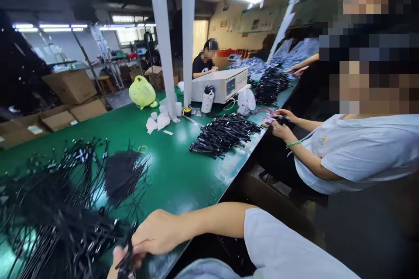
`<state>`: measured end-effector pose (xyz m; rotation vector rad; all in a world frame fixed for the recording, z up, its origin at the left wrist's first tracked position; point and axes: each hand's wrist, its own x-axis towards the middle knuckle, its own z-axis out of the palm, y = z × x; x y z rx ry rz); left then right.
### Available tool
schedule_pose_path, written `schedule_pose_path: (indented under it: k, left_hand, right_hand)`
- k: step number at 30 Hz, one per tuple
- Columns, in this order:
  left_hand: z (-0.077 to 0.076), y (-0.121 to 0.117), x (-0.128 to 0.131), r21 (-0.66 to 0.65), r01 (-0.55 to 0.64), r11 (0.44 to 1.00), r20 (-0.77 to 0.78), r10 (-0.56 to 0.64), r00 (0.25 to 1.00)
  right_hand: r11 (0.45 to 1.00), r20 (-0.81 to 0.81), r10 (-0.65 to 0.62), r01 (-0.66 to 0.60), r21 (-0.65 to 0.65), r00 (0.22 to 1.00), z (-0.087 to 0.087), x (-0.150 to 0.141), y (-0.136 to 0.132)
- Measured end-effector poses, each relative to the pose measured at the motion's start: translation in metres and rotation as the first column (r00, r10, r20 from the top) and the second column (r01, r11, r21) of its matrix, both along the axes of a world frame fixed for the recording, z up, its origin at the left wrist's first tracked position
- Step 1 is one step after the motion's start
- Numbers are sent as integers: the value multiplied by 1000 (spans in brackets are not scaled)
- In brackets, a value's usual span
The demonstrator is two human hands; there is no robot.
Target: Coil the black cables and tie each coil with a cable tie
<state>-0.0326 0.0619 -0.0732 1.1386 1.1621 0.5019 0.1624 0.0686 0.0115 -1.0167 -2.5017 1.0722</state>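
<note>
My right hand (159, 231) is closed on a black cable (128, 253) at the bottom of the head view. My left hand (115, 263) grips the same coiled cable from below, only partly in view, with the thumb showing. To the left spreads a large tangled pile of black cables (62, 218) with small connectors on their ends. Just beyond my hands lies a heap of thin black cable ties (122, 174) on the green table (166, 174).
Bundled black cables (225, 133) lie farther along the table, near a white bench instrument (225, 85), a small white fan (246, 101) and a yellow-green fan (142, 91). A co-worker (327, 152) sits close on my right, hands at the table edge. White posts (163, 43) rise from the table.
</note>
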Motion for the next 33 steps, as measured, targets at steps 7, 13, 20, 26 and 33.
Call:
schedule_pose_path:
  k: [7,13,20,26,33]
  left_hand:
    - [64,-50,22,117,-144,983,207,118,971]
    - [58,-40,25,270,-91,958,-1,95,995]
    - [41,-42,27,530,243,812,-500,68,864]
    - [44,-24,23,666,461,587,-603,59,796]
    - [38,2,-11,657,618,432,-746,256,614]
  right_hand:
    - [949,-229,-15,-59,-311,973,-23,-2,-13]
    - [967,-70,-254,256,17,965,-30,10,-20]
    - [749,94,-80,-2,662,992,-26,11,-25]
    - [878,219,-131,11,479,967,-51,54,-1]
    - [741,160,-606,480,470,779,-59,187,30]
